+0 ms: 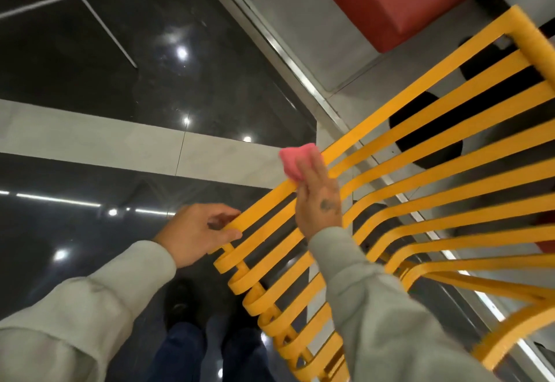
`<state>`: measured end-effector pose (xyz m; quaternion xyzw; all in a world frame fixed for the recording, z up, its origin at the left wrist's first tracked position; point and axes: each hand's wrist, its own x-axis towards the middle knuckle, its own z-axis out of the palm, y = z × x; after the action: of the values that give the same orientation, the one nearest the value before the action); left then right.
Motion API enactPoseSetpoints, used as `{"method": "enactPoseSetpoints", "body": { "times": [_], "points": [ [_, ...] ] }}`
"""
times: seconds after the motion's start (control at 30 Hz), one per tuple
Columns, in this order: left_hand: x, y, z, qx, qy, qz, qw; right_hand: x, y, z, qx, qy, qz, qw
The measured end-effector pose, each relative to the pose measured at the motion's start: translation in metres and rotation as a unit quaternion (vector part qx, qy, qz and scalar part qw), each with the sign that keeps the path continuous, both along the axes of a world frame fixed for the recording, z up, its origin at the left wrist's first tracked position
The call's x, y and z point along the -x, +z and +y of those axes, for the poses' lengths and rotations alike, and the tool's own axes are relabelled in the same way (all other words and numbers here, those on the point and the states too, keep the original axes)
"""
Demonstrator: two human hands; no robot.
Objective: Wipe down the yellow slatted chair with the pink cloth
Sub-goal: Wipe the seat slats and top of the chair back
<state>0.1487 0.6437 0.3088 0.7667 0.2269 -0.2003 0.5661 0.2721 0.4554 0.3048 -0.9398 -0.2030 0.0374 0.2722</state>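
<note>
The yellow chair (420,153) fills the right of the scene, its slats running long from the near left to the far right. The right hand (318,198) lies flat, fingers together, pressing the pink cloth (295,161) onto the leftmost slat. The left hand (198,228) is clamped on that slat's near end, steadying it. The unwiped length probably lies far-right of the cloth, along the slat.
</note>
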Motion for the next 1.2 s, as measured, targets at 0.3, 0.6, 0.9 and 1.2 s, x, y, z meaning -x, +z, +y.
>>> {"method": "enactPoseSetpoints", "body": {
  "times": [0.3,0.6,0.9,1.2],
  "points": [
    [-0.078,0.015,-0.025,-0.067,-0.064,-0.010,0.996,-0.019,-0.010,-0.039,-0.013,0.183,0.020,0.983],
    [-0.144,0.016,-0.058,-0.092,-0.087,-0.024,0.992,-0.166,0.024,-0.089,0.093,0.163,-0.095,0.978],
    [-0.161,0.017,-0.067,-0.159,-0.103,-0.023,0.982,-0.195,0.036,-0.090,0.028,-0.044,-0.155,0.987],
    [-0.165,0.021,-0.070,-0.204,-0.121,-0.015,0.971,-0.101,0.005,-0.077,0.030,0.221,0.057,0.973]
  ]
}}
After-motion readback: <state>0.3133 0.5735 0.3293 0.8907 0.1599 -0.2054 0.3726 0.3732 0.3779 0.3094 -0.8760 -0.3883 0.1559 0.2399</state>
